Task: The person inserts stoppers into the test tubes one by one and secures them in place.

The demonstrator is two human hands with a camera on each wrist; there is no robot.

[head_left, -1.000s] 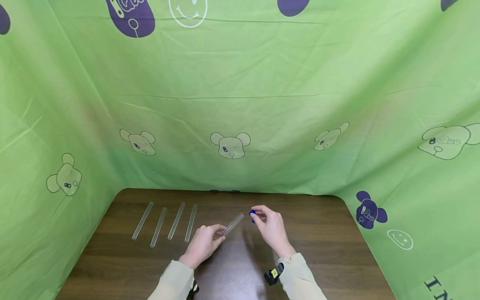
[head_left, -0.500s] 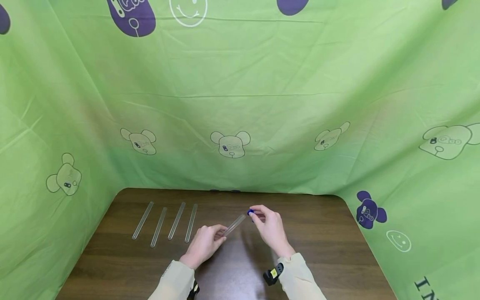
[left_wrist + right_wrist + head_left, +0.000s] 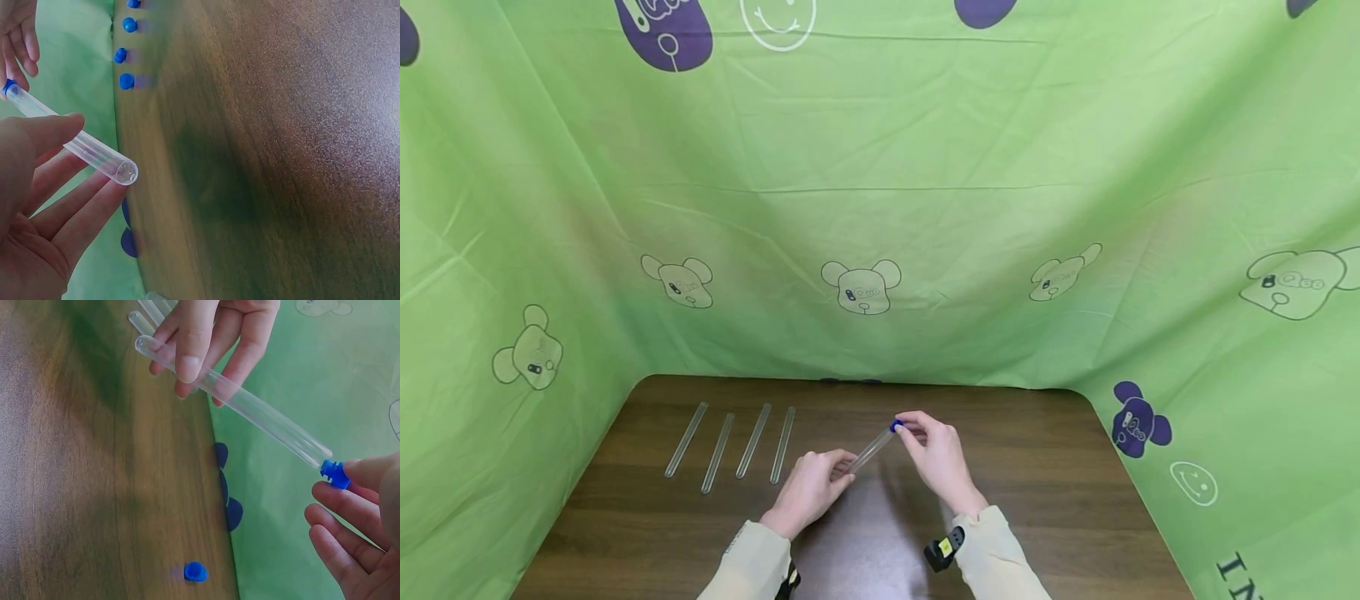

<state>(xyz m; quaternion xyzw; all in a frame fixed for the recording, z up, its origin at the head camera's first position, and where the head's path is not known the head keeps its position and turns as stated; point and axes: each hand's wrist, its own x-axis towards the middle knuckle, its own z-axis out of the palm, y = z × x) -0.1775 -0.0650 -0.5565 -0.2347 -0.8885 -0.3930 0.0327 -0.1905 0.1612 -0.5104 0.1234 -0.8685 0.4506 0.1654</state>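
My left hand (image 3: 835, 468) grips a clear test tube (image 3: 870, 449) near its rounded end and holds it slanted above the brown table (image 3: 1045, 475). My right hand (image 3: 917, 432) pinches a small blue cap (image 3: 895, 427) against the tube's open end. The left wrist view shows the tube (image 3: 81, 147) lying across my left fingers (image 3: 69, 206) under the thumb, with the cap (image 3: 9, 87) at its far end. In the right wrist view the cap (image 3: 335, 474) sits at the tube (image 3: 256, 415) mouth, held by my right fingertips (image 3: 369, 472).
Several bare test tubes (image 3: 752, 442) lie side by side on the table's left. Loose blue caps (image 3: 126, 80) line the table's far edge, and one (image 3: 195, 571) shows in the right wrist view. Green printed cloth (image 3: 880, 208) walls in the table on three sides.
My right hand has moved left with the blue cap, from a little way off the tube to its open end. The left hand and tube have barely shifted.
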